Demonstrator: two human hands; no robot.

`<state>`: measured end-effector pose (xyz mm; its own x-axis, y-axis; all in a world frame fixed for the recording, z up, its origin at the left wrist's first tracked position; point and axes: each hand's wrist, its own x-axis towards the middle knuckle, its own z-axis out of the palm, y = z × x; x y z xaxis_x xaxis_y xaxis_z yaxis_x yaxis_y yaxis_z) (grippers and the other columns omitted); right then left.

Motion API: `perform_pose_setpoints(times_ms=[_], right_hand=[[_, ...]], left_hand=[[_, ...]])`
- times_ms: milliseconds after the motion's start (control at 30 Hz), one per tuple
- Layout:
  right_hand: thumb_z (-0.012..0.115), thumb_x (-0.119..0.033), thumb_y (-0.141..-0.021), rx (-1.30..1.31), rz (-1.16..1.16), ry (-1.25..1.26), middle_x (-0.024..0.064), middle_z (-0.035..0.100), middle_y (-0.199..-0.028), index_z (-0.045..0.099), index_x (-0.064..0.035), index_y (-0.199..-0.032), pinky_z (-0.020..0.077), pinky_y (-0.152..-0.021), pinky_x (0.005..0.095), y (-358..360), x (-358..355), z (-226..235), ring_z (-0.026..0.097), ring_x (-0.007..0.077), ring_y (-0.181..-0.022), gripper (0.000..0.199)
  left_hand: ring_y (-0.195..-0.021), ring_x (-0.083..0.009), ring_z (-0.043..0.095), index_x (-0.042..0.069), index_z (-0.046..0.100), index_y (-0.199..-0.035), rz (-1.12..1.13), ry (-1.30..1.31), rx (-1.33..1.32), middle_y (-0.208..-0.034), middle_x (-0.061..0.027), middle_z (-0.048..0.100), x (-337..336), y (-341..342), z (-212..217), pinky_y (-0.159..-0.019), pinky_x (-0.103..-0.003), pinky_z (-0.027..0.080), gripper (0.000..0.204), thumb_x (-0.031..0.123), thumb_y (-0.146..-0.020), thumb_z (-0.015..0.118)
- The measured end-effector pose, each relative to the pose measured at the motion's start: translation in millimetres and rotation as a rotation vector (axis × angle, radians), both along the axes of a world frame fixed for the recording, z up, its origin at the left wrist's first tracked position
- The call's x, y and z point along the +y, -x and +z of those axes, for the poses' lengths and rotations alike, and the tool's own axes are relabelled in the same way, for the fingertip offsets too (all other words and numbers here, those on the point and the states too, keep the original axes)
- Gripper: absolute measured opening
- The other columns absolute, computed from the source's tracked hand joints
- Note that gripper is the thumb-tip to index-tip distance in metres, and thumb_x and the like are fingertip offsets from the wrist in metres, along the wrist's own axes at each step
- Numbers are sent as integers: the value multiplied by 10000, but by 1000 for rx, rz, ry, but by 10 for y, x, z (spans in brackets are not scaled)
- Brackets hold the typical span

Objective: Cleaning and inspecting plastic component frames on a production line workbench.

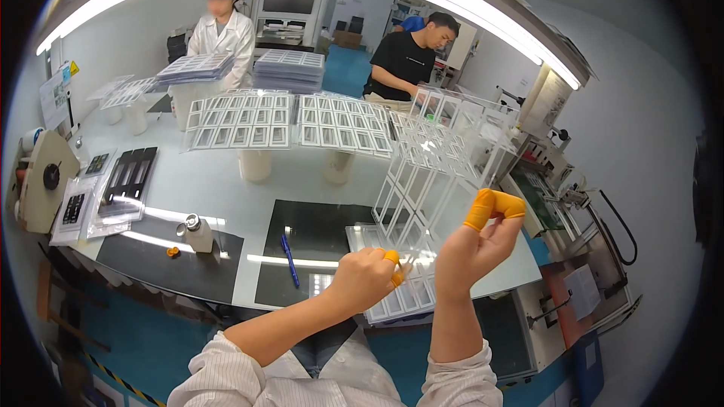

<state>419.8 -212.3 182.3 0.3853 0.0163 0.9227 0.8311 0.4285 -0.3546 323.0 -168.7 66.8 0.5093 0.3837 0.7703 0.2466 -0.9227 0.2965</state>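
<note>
My left hand (367, 277) and my right hand (477, 241) are raised over the front edge of the table, both with orange finger cots. Together they hold a clear plastic tray (434, 173) with many small rectangular pockets, tilted upright. The left fingers pinch its lower edge. The right thumb and forefinger pinch its right side higher up. A second clear tray (392, 298) lies flat on the table under my hands.
A blue pen (290, 258) lies on a dark mat (317, 234). A small bottle (197, 232) stands at the left. Trays of parts (241, 124) rest on white cups. Two other people work at the far side. Machines (558, 181) stand to the right.
</note>
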Motion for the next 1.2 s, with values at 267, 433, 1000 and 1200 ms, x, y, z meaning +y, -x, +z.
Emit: perform_pose_setpoints(times_ms=[267, 433, 1000, 1200], right_hand=[[631, -48, -731, -243, 153, 132, 118, 489, -859, 523, -7, -938, 363, -721, 332, 196, -50, -4, 460, 269, -794, 237], [654, -74, -703, -177, 353, 262, 149, 539, -897, 552, 0, -955, 378, -733, 379, 49, -367, -629, 473, 309, -814, 282], [613, -74, -757, 216, 292, 1057, 131, 573, -869, 593, 4, -901, 415, -720, 366, -333, -1432, -2276, 508, 298, -826, 164], [590, -69, -763, 239, 416, 1073, 142, 569, -865, 589, 16, -911, 417, -724, 367, -287, -1295, -2287, 510, 305, -819, 170]], left_hand=[[-564, -223, 546, 29, 590, -789, -203, 405, -207, -685, -93, 572, 320, 41, 124, -507, -303, 428, 70, 76, -746, 619], [-539, -63, 492, 33, 619, -806, -379, 1094, -453, -667, 12, 563, 532, -312, 457, -494, -214, 375, 161, 192, -827, 628], [-739, -174, 598, 65, 540, -1109, -567, 1707, -452, -949, -93, 592, 1580, -2321, 250, -615, -332, 511, 230, 153, -932, 422], [-747, -166, 592, 55, 490, -1162, -499, 1789, -421, -950, -84, 582, 1441, -2170, 260, -622, -331, 502, 291, 179, -946, 339]])
